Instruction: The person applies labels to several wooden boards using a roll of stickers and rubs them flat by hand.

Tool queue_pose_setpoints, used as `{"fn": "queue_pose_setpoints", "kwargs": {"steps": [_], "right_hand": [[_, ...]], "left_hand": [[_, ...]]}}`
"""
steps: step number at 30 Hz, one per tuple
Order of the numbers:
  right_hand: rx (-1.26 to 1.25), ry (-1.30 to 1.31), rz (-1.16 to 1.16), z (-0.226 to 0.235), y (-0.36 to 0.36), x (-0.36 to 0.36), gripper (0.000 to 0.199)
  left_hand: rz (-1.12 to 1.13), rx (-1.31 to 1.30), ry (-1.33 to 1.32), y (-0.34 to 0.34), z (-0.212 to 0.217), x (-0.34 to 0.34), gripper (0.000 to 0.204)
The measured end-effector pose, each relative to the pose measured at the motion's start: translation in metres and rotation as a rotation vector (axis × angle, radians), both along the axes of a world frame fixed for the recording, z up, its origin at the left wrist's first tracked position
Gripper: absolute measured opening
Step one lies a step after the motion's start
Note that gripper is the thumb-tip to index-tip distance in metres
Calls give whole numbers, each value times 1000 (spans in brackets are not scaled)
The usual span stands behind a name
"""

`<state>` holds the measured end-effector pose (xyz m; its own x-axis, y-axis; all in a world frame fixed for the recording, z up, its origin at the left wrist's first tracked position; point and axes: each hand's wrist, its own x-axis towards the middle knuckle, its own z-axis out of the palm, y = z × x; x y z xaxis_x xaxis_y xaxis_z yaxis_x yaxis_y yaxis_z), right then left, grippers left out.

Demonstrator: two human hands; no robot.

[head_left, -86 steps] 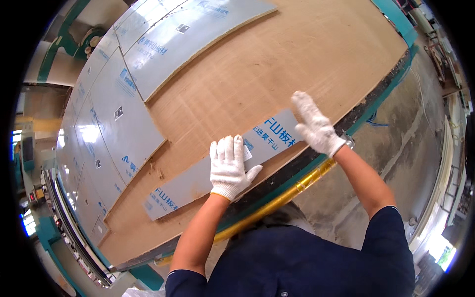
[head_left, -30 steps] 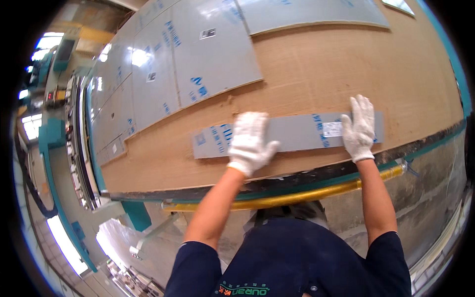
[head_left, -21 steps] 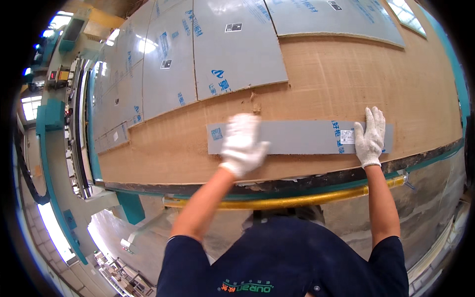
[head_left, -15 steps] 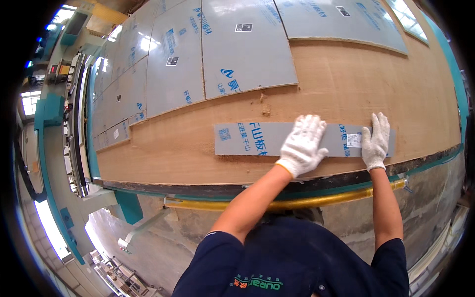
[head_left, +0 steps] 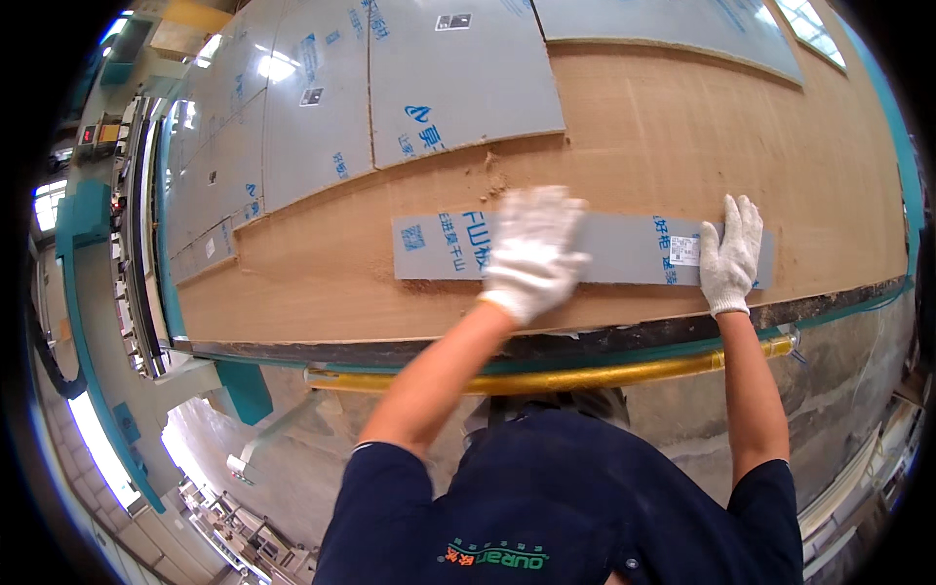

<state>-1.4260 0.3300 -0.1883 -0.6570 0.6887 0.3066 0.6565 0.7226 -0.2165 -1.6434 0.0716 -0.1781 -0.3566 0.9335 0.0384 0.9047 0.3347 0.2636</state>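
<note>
A long narrow grey panel strip [head_left: 624, 249] with blue print and a white label [head_left: 684, 251] lies on the brown board bed [head_left: 643, 136]. My left hand [head_left: 534, 255], in a white knitted glove and a little blurred, lies flat over the strip left of its middle, fingers stretched out. Near the strip's right end rests my right hand [head_left: 731, 255], also gloved, its fingers extended and the thumb close to the label. Neither hand grips anything.
Larger grey panels [head_left: 468, 88] cover the far and left side of the bed. Sawdust [head_left: 492, 175] lies beyond the strip. Along the bed's near edge runs a yellow tube [head_left: 546, 380]. Teal machine parts [head_left: 244, 390] stand at the left.
My left hand has slid leftward along the strip. My right hand stays near the right end. The whole view has shifted slightly, so the bed appears higher and further left.
</note>
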Motion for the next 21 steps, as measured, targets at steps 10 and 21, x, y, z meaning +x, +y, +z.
{"fn": "queue_pose_setpoints", "kwargs": {"steps": [10, 21], "right_hand": [[-5, 52, 20, -1, 7, 6, 50], [9, 39, 13, 2, 0, -4, 48]], "left_hand": [[-51, 414, -47, 96, -24, 89, 62], [569, -238, 413, -212, -16, -147, 73]]}}
